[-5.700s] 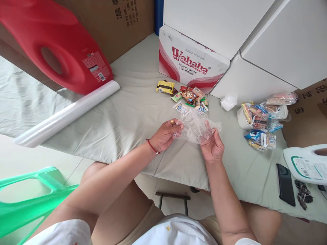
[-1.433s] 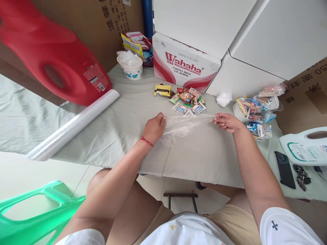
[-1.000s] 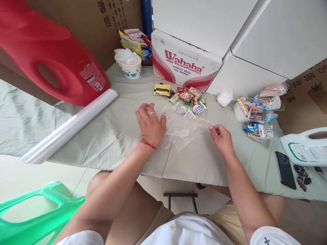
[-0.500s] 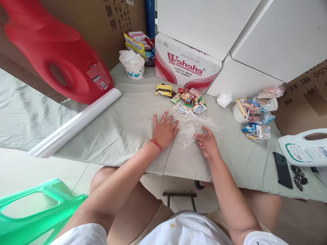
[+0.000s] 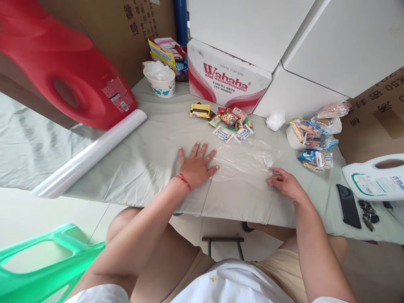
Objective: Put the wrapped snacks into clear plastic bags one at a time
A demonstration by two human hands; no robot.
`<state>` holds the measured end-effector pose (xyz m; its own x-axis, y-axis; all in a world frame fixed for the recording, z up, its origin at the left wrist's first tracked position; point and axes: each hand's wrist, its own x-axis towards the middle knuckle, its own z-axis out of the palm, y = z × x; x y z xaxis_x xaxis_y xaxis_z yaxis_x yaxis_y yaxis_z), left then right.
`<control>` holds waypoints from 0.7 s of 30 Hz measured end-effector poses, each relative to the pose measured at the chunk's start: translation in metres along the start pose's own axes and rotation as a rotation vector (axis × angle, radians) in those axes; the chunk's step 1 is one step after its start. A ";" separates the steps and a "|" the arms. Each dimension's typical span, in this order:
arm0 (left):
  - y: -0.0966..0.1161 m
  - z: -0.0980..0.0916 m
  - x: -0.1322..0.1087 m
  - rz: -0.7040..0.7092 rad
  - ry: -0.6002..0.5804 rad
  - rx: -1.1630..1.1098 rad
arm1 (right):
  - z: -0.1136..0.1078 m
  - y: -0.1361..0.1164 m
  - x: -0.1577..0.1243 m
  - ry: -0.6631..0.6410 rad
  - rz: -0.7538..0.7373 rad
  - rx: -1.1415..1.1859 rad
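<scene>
A thin clear plastic sheet (image 5: 240, 162), perhaps cling film or a flat bag, lies spread and wrinkled on the cloth-covered table. My left hand (image 5: 196, 166) rests flat with fingers spread, its thumb side at the sheet's left edge. At the sheet's right edge, my right hand (image 5: 285, 183) pinches the plastic between thumb and fingers. Just beyond the sheet lies a small pile of wrapped snacks (image 5: 232, 120), with a yellow packet (image 5: 200, 111) to its left.
At left are a long plastic film roll (image 5: 91, 153) and a red jug (image 5: 72, 71). Behind stand a paper tub (image 5: 160, 82) and a Wahaha carton (image 5: 227, 78). On the right are crumpled plastic (image 5: 275, 120), more snacks (image 5: 315, 139), a white bottle (image 5: 375, 181), a phone (image 5: 348, 206) and keys (image 5: 368, 215).
My right hand has moved right, drawing the bunched plastic out into a wider, flatter sheet. My left hand has shifted slightly left and stays spread on the table.
</scene>
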<state>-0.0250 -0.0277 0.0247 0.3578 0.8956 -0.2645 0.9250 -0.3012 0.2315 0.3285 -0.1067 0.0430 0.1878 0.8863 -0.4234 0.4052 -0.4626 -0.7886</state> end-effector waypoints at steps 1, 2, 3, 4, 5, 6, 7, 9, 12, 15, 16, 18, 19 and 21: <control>-0.001 -0.001 0.000 -0.001 -0.013 -0.002 | -0.012 0.001 0.001 0.012 -0.009 -0.107; -0.001 -0.002 0.000 -0.001 -0.024 -0.003 | -0.023 -0.001 0.002 0.060 -0.019 -0.228; -0.001 -0.003 0.000 0.001 -0.034 -0.002 | -0.031 -0.005 0.003 0.153 -0.036 -0.352; -0.001 -0.004 0.000 0.002 -0.042 -0.001 | -0.037 -0.012 0.004 0.279 -0.073 -0.464; -0.001 -0.004 0.000 0.003 -0.046 0.000 | -0.038 -0.022 0.004 0.410 -0.134 -0.549; 0.000 -0.004 0.000 0.002 -0.048 -0.001 | -0.033 -0.033 0.004 0.514 -0.220 -0.601; 0.000 -0.005 0.001 0.001 -0.046 -0.004 | -0.022 -0.045 0.003 0.560 -0.334 -0.616; 0.000 -0.006 0.001 -0.006 -0.040 -0.018 | 0.018 -0.067 0.003 0.421 -0.566 -0.611; -0.001 -0.008 0.002 -0.012 -0.030 -0.050 | 0.099 -0.081 0.002 0.075 -0.809 -0.748; -0.005 -0.010 0.002 -0.001 0.001 -0.076 | 0.161 -0.069 -0.003 -0.081 -0.824 -0.850; -0.007 -0.011 0.002 -0.006 0.014 -0.079 | 0.171 -0.063 -0.006 -0.108 -0.829 -0.869; -0.011 -0.011 0.003 -0.046 0.045 -0.067 | 0.179 -0.051 -0.012 -0.155 -0.861 -0.892; -0.013 -0.011 0.004 -0.081 0.067 -0.054 | 0.178 -0.047 -0.015 -0.177 -0.882 -0.898; -0.015 -0.011 0.005 -0.148 0.130 -0.031 | 0.172 -0.043 -0.017 -0.218 -0.920 -0.907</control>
<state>-0.0382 -0.0148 0.0304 0.1970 0.9647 -0.1748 0.9611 -0.1548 0.2288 0.1544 -0.1061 0.0073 -0.5920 0.8056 -0.0251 0.7769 0.5621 -0.2835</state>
